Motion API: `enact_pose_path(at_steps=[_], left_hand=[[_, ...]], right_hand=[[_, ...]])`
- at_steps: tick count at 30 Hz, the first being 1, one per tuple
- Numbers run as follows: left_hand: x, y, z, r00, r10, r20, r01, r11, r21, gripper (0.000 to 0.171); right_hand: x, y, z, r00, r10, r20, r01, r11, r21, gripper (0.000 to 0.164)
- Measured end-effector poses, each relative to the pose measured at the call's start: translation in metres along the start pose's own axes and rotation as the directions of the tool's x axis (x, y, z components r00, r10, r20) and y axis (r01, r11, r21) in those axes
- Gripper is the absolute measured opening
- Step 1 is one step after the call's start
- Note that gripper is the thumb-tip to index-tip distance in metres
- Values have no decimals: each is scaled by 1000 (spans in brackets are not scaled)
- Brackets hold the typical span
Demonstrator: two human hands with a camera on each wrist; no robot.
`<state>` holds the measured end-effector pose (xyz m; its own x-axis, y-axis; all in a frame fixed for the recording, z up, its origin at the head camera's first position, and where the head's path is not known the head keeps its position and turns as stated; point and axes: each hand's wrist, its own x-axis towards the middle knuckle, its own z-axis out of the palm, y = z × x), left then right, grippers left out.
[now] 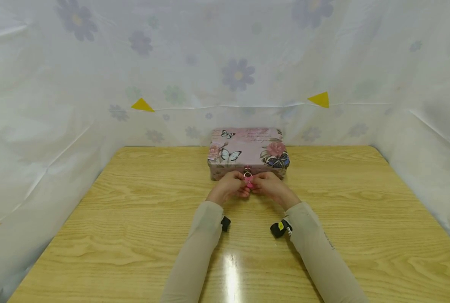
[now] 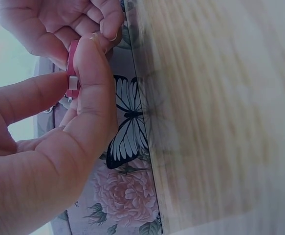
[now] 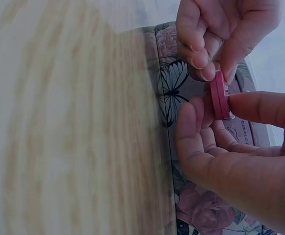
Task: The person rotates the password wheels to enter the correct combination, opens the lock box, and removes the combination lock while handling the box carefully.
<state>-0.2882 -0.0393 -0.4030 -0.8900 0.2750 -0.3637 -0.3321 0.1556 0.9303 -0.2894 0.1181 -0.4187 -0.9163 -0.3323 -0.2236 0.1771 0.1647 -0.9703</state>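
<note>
A small pink lock (image 1: 249,182) is pinched between the thumb and fingers of the left hand (image 1: 230,185), and its other side is pinched in the same way by the right hand (image 1: 271,187); the fingers are held narrow. The lock is held at the front of a flowered box (image 1: 243,145), with its metal loop (image 1: 247,174) seen just below the clasp (image 1: 248,168). Whether the loop is fastened cannot be told.

Because so small a thing is shared by two pinches, the lock could be twisted out of one grip if the hands are turned unevenly. If it is pulled hard, the clasp could be strained or the box dragged along the wooden table (image 1: 134,235).

Script is printed on the box lid, but no words can be made out. Lettering on the right sleeve (image 1: 319,240) is too small to be read, and no brand can be made out. Behind the box, a flowered cloth (image 1: 209,54) is hung.
</note>
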Motion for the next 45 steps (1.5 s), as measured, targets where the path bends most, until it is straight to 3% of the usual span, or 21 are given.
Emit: enact_pose_path(at_steps=[29,45], left_hand=[[0,3,0,999,-35,5,36,999,-6,15],[0,1,0,1000,-5,12,5,1000,4,8]], right_hand=[[2,0,5,1000,10,10,-11,997,81,34],[2,0,4,1000,9,30,-12,995,101,33]])
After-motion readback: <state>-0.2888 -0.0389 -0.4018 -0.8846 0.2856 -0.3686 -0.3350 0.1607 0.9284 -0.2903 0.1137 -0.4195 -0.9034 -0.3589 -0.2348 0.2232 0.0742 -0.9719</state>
